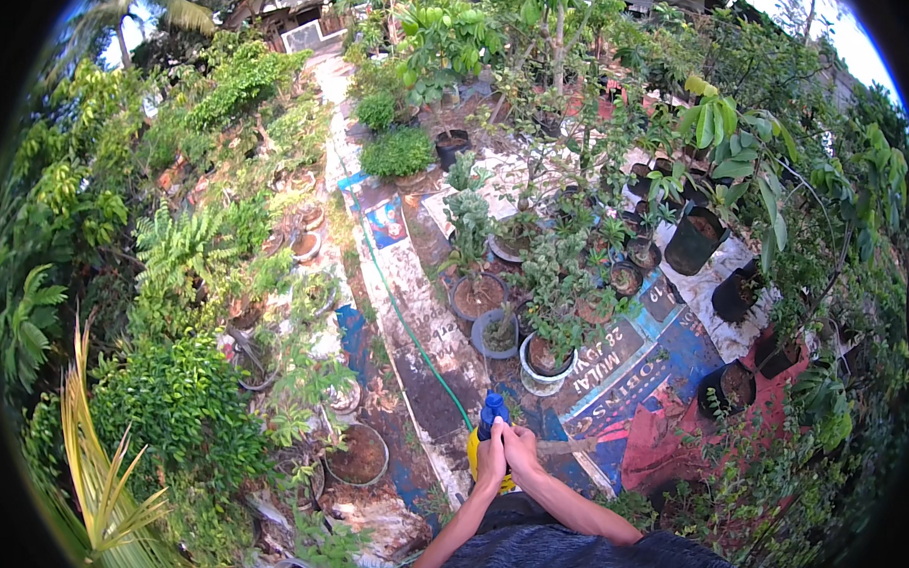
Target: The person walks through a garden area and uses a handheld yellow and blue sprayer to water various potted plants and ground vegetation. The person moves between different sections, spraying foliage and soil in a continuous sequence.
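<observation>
Close in front of my body, both hands meet around a blue spray nozzle (493,410) whose tip points away from me. My left hand (490,455) wraps its near side, and my right hand (518,448) presses against it from the other side, fingers closed. Something yellow (475,451) shows beside and under my left hand; I cannot tell whether it belongs to the nozzle. A green hose (403,321) runs from near my hands up along the path; where it ends is hidden. Ahead of the nozzle stands a potted plant in a white pot (548,367).
A grey pot (495,333) and a brown-soiled pot (479,296) stand beyond my hands. Printed sheets (611,390) and a red cloth (664,442) cover the ground. Black pots (696,242) line the right. Dense bushes (160,404) and a wide pot (357,454) lie left.
</observation>
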A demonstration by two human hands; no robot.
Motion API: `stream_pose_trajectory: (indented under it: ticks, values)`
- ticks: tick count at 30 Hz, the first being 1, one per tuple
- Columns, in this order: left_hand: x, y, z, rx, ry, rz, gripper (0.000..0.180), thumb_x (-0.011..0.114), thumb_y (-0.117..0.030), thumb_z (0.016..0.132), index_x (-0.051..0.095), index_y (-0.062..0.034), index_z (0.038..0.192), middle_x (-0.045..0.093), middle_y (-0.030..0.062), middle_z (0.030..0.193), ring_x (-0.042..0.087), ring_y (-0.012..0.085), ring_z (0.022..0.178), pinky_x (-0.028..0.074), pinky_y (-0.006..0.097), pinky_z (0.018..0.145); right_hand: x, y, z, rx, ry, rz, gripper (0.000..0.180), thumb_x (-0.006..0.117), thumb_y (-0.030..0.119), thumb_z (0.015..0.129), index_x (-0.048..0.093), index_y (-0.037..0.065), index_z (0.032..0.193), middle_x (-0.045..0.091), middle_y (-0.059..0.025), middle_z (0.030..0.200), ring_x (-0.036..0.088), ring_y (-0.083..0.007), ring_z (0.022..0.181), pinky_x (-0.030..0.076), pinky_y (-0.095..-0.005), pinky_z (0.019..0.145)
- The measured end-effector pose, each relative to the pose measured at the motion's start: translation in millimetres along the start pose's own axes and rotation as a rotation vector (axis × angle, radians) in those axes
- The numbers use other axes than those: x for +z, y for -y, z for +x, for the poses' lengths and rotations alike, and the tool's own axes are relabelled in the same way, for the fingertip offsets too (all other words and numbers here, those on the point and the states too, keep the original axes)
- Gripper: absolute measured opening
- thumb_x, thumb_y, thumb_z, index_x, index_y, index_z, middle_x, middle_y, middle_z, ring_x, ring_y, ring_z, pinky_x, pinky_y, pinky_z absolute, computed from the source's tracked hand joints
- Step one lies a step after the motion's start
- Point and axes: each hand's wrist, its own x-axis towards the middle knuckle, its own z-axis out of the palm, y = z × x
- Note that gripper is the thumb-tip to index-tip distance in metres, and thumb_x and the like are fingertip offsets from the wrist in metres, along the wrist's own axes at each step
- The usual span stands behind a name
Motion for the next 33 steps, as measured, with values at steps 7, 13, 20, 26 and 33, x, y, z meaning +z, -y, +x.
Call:
stream_pose_trajectory:
  ticks: [7,13,20,26,33]
  values:
    - [4.8,3.8,2.0,0.028,-0.048,-0.023,0.078,0.036,-0.064,0.09,0.062,0.0097,0.098,0.065,0.018,0.089,0.061,0.0254,0.086,0.045,0.036,0.076,-0.8,-5.5,3.8,0.03,0.0,0.041,0.034,0.06,0.028,0.089,0.057,-0.001,0.07,0.06,-0.0068,0.067,0.053,-0.0097,0.059,0.043,-0.0273,0.052]
    - [1.9,10.3,13.5,0.016,0.031,-0.037,0.076,0.035,-0.063,0.091,0.062,0.0062,0.106,0.064,0.0142,0.098,0.058,0.0198,0.093,0.044,0.032,0.08,-0.3,3.2,0.9,-0.005,-0.016,-0.034,0.035,0.062,0.027,0.087,0.056,0.0,0.066,0.059,-0.0061,0.066,0.052,-0.0086,0.059,0.042,-0.0267,0.052]
    - [2.5,1.2,8.0,0.012,0.012,-0.002,0.077,0.036,-0.064,0.09,0.061,0.0073,0.104,0.064,0.0152,0.096,0.059,0.0214,0.092,0.044,0.033,0.079,0.5,2.4,3.8,0.033,-0.022,0.028,0.033,0.062,0.028,0.088,0.057,-0.001,0.073,0.06,-0.0072,0.07,0.053,-0.0093,0.061,0.043,-0.0275,0.053]
    - [8.1,-5.2,3.3,0.03,0.011,-0.04,0.074,0.038,-0.063,0.09,0.06,0.0066,0.102,0.064,0.0166,0.092,0.06,0.0223,0.088,0.045,0.035,0.077,-4.9,-4.2,11.3,0.104,-0.031,0.093,0.035,0.062,0.03,0.089,0.058,-0.004,0.081,0.062,-0.0102,0.077,0.057,-0.0122,0.066,0.046,-0.029,0.057]
    - [11.3,2.0,13.8,0.053,0.047,0.043,0.072,0.039,-0.064,0.089,0.063,0.0049,0.093,0.064,0.0144,0.084,0.06,0.0219,0.082,0.045,0.035,0.072,-9.4,-5.4,13.7,0.135,-0.067,0.133,0.035,0.061,0.031,0.089,0.058,-0.003,0.082,0.062,-0.0095,0.078,0.057,-0.0124,0.067,0.046,-0.0294,0.059]
